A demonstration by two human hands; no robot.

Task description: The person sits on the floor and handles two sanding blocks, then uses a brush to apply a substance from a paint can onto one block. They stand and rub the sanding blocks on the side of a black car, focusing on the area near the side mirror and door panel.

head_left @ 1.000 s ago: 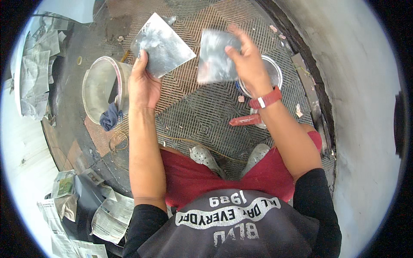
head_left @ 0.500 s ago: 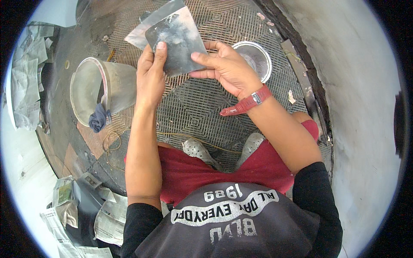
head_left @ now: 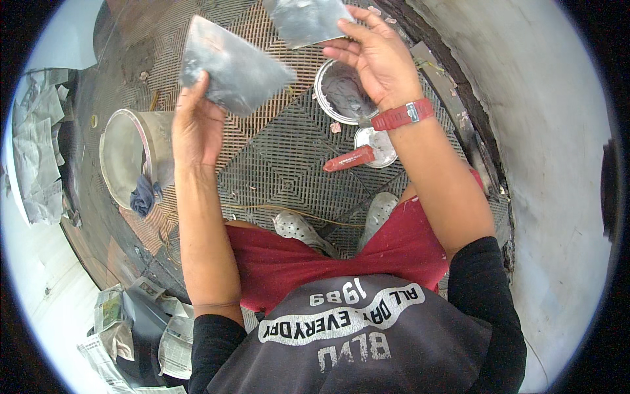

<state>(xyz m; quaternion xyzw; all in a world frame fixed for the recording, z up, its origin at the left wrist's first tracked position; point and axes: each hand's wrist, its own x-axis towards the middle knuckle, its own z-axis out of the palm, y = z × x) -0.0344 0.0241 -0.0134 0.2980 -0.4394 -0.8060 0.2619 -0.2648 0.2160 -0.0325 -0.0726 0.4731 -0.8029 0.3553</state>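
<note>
While the left hand pinches a grey sheet near its lower-left corner, the sheet spreading up and right from it at the upper left of the frame, the right hand grips a second sheet, which extends leftward at the top edge, above a round tub.

Dark grey T-shirt, short black sleeves. Chest print pale and cracked, lettering upside down from here, with a wavy white band carrying dark letters across it. Deep red shorts, a few light specks. Rounded grey clogs, punched with small holes. Right wrist: red strap, silvery buckle.
</note>
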